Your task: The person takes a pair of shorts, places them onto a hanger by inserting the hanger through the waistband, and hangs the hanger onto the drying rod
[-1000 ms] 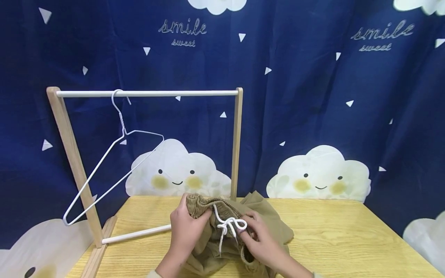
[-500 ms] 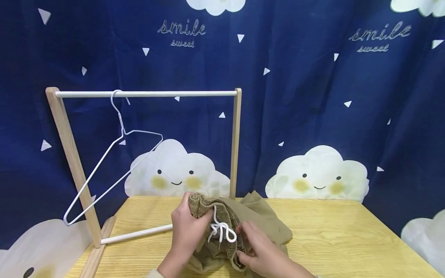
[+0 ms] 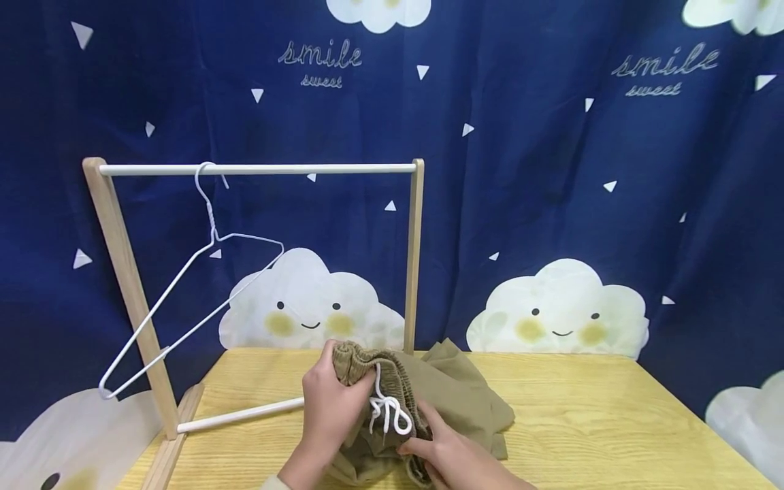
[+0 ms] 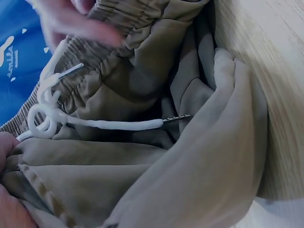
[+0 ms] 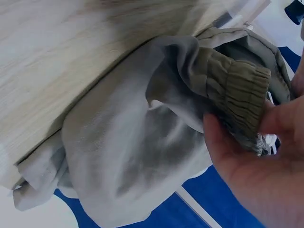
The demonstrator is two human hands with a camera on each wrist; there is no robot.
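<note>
Brown pants (image 3: 471,398) with a gathered elastic waistband (image 3: 361,359) lie bunched on the table. A white drawstring (image 3: 390,414), tied in a bow, hangs at the front of the waist. My left hand (image 3: 335,401) grips the left end of the waistband, thumb across it. In the left wrist view, part of my left hand (image 4: 12,206) shows at the lower left edge, and the cord's metal tips are visible. My right hand (image 3: 450,452) holds the waistband's right side; in the right wrist view, thumb and fingers (image 5: 218,142) pinch either side of the gathered band.
To the left stands a clothes rack (image 3: 257,169) with wooden posts and white bars. A white wire hanger (image 3: 211,218) hangs on its top bar. The wooden table (image 3: 588,415) extends to the right, and a dark blue cloud-print curtain (image 3: 539,170) covers the back.
My right hand has left the bow, opened somewhat, moved lower along the waistband and gripped it there. The bow has shifted left. My left hand keeps its hold nearly in place.
</note>
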